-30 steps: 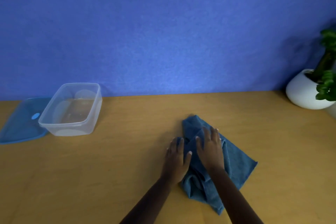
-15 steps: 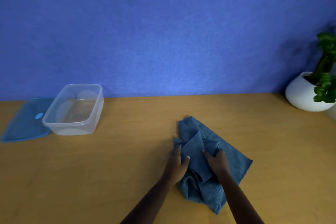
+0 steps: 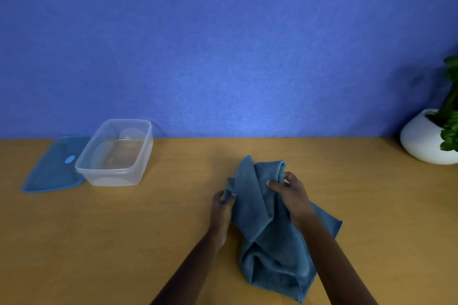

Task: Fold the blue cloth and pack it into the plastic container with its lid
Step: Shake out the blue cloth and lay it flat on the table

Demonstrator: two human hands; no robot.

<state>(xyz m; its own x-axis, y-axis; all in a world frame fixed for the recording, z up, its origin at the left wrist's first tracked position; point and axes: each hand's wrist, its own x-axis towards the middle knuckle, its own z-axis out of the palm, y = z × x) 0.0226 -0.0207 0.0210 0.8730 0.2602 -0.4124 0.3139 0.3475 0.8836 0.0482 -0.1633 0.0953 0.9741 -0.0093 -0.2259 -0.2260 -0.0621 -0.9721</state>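
The left grip (image 3: 222, 207) pinches the cloth (image 3: 269, 240) at its left edge, and the right grip (image 3: 292, 194) clasps its raised top fold. The rest lies rumpled on the surface (image 3: 128, 242). Folding looks barely begun. The container (image 3: 109, 177) is empty, with the lid (image 3: 49, 176) beside it.

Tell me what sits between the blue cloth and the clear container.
Nothing: the head view shows bare tabletop between the blue cloth and the plastic container; the lid lies left of it.

One crumpled blue cloth (image 3: 270, 225), one clear rectangular plastic container (image 3: 116, 153), one flat blue plastic lid (image 3: 53, 168), one round white plant pot (image 3: 423, 140), two bare hands.
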